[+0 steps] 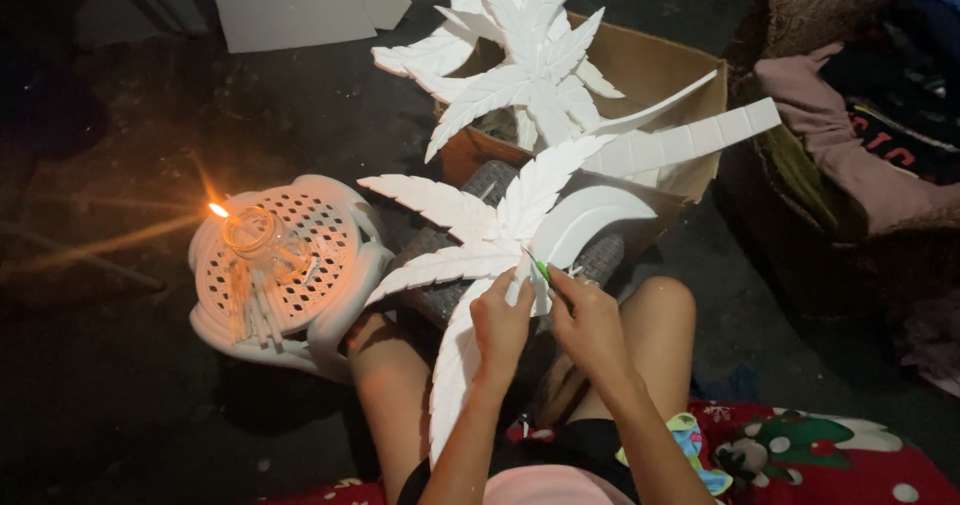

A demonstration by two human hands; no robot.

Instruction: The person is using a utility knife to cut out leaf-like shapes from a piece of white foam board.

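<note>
Dim concrete floor is surrounding a seated person whose left hand (500,323) is pinching a white foam leaf cluster (490,227) over the knees while the right hand (585,317) is gripping a green-tipped tool (541,270) against it; keeping the joint steady seems wise.

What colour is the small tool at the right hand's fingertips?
Green: the small tool shows a green tip against the white foam leaf, seen in the head view.

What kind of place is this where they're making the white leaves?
Probably a home floor used as a craft spot, dimly lit. A small lit lamp sits on a white plastic stool, a cardboard box holds finished foam leaves, and clothes lie heaped nearby.
</note>
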